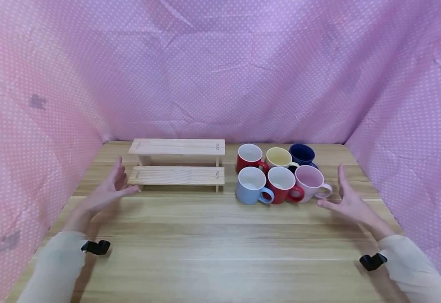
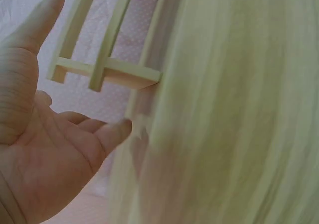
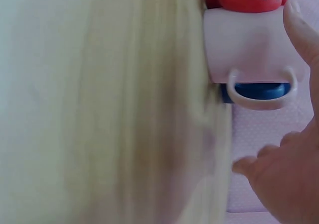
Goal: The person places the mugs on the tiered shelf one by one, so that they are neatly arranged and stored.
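Note:
At the left end of the two-tier wooden rack (image 1: 176, 176) is the left hand (image 1: 108, 191), fingers spread and holding nothing; the left wrist view shows its palm (image 2: 50, 159) beside the rack's end (image 2: 117, 72). The right hand (image 1: 351, 204), thumb and fingers apart and empty, hovers just right of the pink mug (image 1: 309, 181), whose handle (image 3: 261, 103) points toward it in the right wrist view. Close together stand a light blue mug (image 1: 250, 189), two red mugs (image 1: 279, 191) (image 1: 244, 164), a yellow mug (image 1: 279, 158) and a dark blue mug (image 1: 301, 153).
A wooden table (image 1: 205, 252) lies under everything, with the rack at its back left and the mugs at back right of centre. Pink dotted cloth (image 1: 220, 75) hangs behind and on both sides. A black strap piece sits at each wrist.

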### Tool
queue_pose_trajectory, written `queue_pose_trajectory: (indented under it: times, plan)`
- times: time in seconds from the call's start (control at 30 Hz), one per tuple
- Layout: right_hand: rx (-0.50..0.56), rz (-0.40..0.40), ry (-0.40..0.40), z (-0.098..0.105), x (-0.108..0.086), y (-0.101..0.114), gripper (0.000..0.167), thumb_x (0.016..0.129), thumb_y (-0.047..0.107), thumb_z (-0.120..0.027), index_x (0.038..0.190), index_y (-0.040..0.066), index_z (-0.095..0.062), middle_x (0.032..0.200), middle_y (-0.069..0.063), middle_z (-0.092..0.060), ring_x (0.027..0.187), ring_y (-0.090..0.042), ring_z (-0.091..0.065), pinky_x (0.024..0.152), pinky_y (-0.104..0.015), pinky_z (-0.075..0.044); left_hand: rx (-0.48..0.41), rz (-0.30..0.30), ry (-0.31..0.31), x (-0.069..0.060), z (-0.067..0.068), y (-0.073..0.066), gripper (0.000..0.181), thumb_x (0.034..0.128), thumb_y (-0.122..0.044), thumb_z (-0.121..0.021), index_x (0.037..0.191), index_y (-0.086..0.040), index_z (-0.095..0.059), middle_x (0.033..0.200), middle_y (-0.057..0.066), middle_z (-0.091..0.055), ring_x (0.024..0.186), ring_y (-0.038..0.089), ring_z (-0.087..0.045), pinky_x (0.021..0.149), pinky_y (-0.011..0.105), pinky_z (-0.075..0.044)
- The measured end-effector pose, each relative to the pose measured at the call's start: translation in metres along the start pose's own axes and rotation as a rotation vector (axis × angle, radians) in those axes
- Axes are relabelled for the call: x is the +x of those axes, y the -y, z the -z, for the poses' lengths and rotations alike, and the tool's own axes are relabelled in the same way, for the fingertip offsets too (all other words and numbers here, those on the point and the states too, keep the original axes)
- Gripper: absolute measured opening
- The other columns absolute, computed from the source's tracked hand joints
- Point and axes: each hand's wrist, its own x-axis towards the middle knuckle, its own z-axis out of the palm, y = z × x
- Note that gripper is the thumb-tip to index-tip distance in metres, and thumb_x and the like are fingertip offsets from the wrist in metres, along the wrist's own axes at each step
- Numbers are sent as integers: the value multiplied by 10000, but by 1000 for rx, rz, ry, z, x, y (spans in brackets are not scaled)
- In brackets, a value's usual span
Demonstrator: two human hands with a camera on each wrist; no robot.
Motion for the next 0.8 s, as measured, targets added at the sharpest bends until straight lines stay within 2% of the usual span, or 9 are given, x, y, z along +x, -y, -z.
queue_pose_trajectory:
  times: [0.1,0.2,0.3,0.4,0.5,0.57,0.67,0.73,0.8]
  plan:
    - [137,14,49,-6,0,-3,1210,927,13,-728,1537,290,279,1616,-267,172,1417,-546,-154,1128,-221,-340,-39,-11,6,3,-4,6,1066,1001,-196,-679,1548,-447,200,1663,202,115,1496,472,-69,1177,576,-203]
    - [153,22,69,-9,-1,-5,1156,959,19,-692,1549,232,279,1558,-408,-158,1347,-455,-399,989,-76,-392,-86,-3,-1,6,-8,11,987,1010,-212,-668,1583,-450,99,1672,212,35,1446,451,-286,1115,423,-397]
    - [126,0,68,-9,-1,-6,1076,993,77,-668,1574,159,235,1398,-406,-463,1191,-173,-606,952,-71,-420,-178,10,-15,7,-11,16,919,1008,-197,-671,1614,-415,-16,1666,237,-25,1326,330,-503,1018,269,-489]
    - [107,-40,67,-7,-2,-8,958,1027,140,-628,1605,106,135,1352,-388,-522,1102,54,-571,912,-47,-421,-239,6,-51,8,-14,20,822,1005,-171,-673,1636,-274,-157,1636,271,-118,1185,163,-607,959,214,-523]
    - [108,-41,65,-5,-3,-11,831,1049,159,-592,1617,47,5,1373,-386,-502,1115,93,-543,908,-36,-415,-314,-18,-94,9,-16,23,698,1002,-120,-666,1596,-108,-298,1513,281,-293,1084,107,-645,948,255,-545]
    - [111,-24,64,-4,-2,-13,755,1056,147,-575,1607,-2,-81,1382,-376,-499,1132,95,-539,912,-34,-415,-359,-35,-112,10,-16,25,646,1003,-89,-657,1565,-45,-341,1385,247,-401,1047,133,-669,939,299,-556]
    - [126,-5,51,-4,-2,-14,682,1054,128,-574,1584,-41,-179,1348,-216,-603,1128,87,-562,919,-38,-420,-407,-34,-126,11,-16,25,608,1004,-83,-652,1545,-38,-377,1244,158,-477,1020,170,-682,931,359,-562]
    - [138,-14,50,-3,-1,-15,656,1059,140,-569,1578,-42,-212,1319,-58,-644,1126,93,-565,923,-37,-415,-431,-11,-130,11,-16,25,608,1000,-99,-663,1542,-59,-392,1186,129,-487,995,182,-686,922,381,-569]
    - [130,-36,52,-2,-1,-15,635,1065,177,-563,1571,-41,-247,1304,24,-641,1130,107,-553,924,-31,-403,-448,23,-136,11,-15,23,614,993,-124,-680,1542,-89,-405,1158,104,-503,968,188,-688,898,391,-587]
